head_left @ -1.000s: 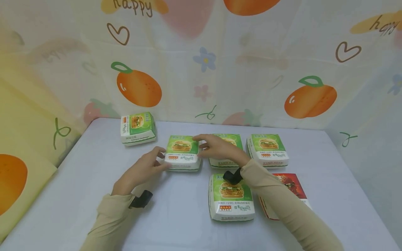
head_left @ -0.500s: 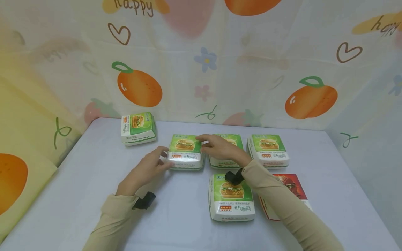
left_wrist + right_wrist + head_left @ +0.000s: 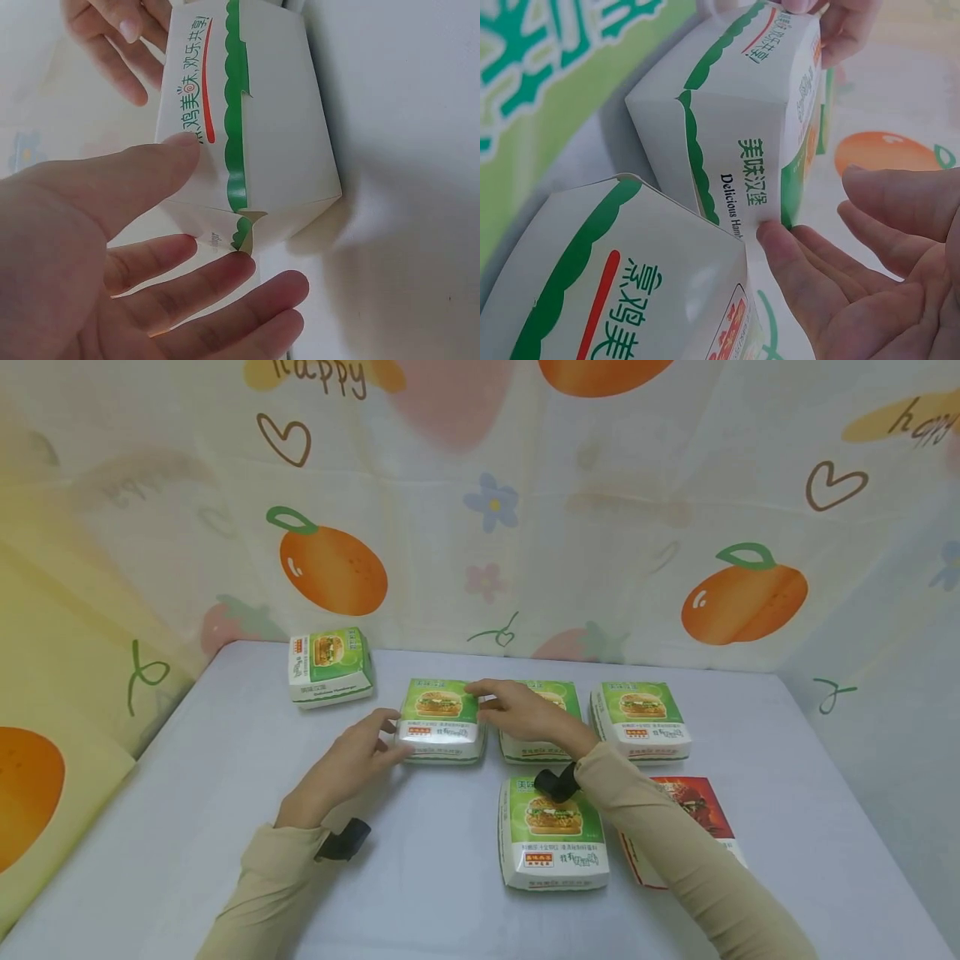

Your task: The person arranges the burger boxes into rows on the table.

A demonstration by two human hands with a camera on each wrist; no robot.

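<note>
Head view: green burger box (image 3: 552, 836) nearest on tabletop (image 3: 187, 777), red flat box (image 3: 697, 806) just right of it under right sleeve. Beyond, row of three green boxes; left hand (image 3: 347, 764) with fingers straight, tips touching left side of leftmost box (image 3: 441, 721); right hand (image 3: 525, 712) with fingers spread, straight, touching its right edge, over middle box (image 3: 551, 722). Third box (image 3: 640, 719) further right, apart. Lone green box (image 3: 330, 665) far left, near fruit-print backdrop (image 3: 525, 510)

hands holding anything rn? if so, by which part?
Yes: the green burger box, between both hands. Left hand touches its left side and near-left corner; right hand touches its right side. Fingers fairly straight, not wrapped round it.
</note>
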